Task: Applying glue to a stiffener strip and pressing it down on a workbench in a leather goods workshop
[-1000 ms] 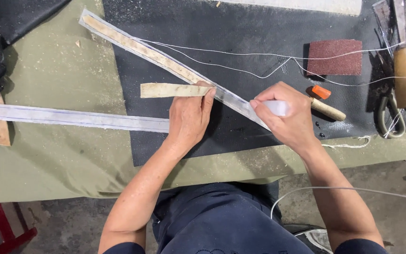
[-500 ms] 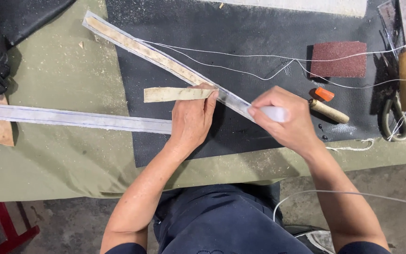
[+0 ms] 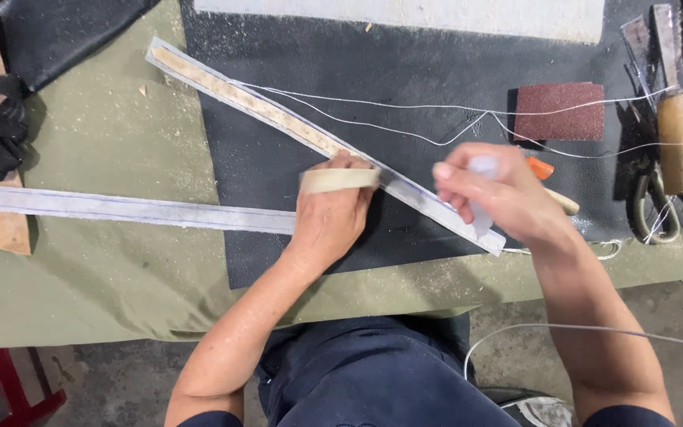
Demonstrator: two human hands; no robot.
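Left hand (image 3: 327, 217) lies palm-down on the black mat (image 3: 405, 87), fingers together, fingertips on the long diagonal strip (image 3: 278, 115), grey-edged with a tan centre. A short tan strip (image 3: 337, 180) lies across the left hand's fingers; can't tell if it is pinched or only resting there, looks held under the fingertips. Right hand (image 3: 493, 198) hovers just right of the left one, over the strip's near end; motion-blurred, fingers curled around a small whitish translucent object (image 3: 484, 212), exact shape unclear. The diagonal strip runs from up-left of the left hand, under both hands, and ends just below the right hand at the mat's lower edge. A second long grey strip (image 3: 120, 209) comes in from far left and stops at the left wrist. Thin white thread (image 3: 405, 107) runs above both hands, across the mat. Right of the right hand: an orange-capped item (image 3: 541, 168), partly hidden, then a dark red sanding block (image 3: 559, 112) further up. Far right: a wooden-handled tool (image 3: 677, 142) and scissors (image 3: 658, 209), well apart from either hand. Olive cloth (image 3: 96, 285) covers the bench left of the mat.
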